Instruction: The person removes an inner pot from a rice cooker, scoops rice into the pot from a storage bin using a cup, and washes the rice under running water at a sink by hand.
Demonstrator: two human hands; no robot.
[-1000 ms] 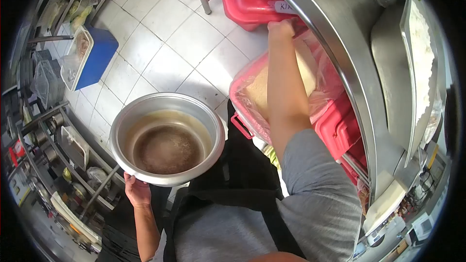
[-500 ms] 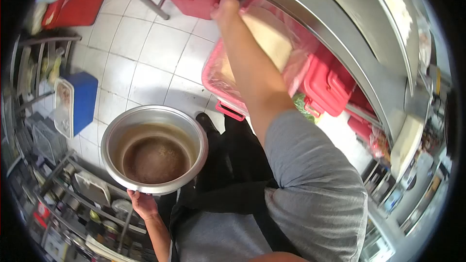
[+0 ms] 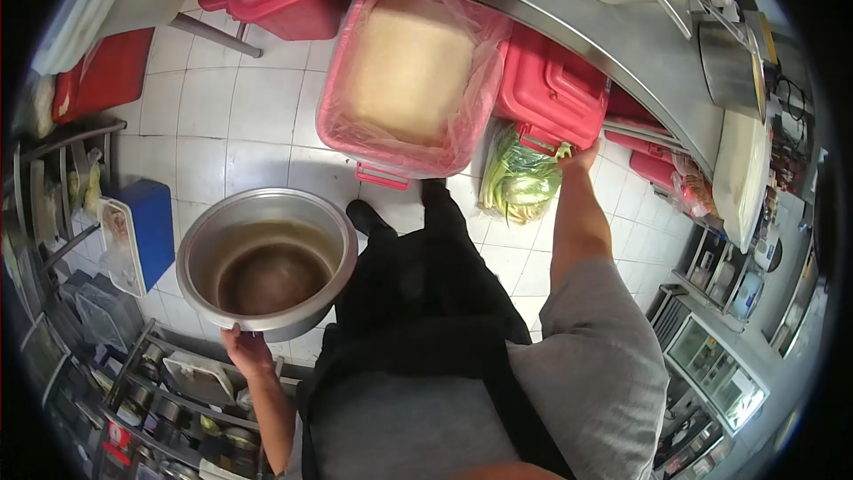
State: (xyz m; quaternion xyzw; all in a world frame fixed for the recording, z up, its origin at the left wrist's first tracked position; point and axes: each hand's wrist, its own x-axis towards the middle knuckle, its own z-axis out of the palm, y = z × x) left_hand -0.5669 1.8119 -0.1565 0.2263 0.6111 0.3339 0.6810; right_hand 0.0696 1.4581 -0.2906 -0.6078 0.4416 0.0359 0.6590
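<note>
Silvery metal pot [image 3: 274, 280], brown-stained inside, is gripped at its near rim by the left hand [image 3: 247, 351], fingers curled beneath and thumb along the edge. Over to the right, the right hand [image 3: 582, 158] meets the near corner of a red plastic lid [image 3: 551, 93]; its fingers are largely hidden, so I cannot tell how tightly they close. Bagged leafy greens [image 3: 520, 182] lie just beside it; pale grain [image 3: 410, 67] fills the plastic-lined red bin [image 3: 330, 117] adjacent.
</note>
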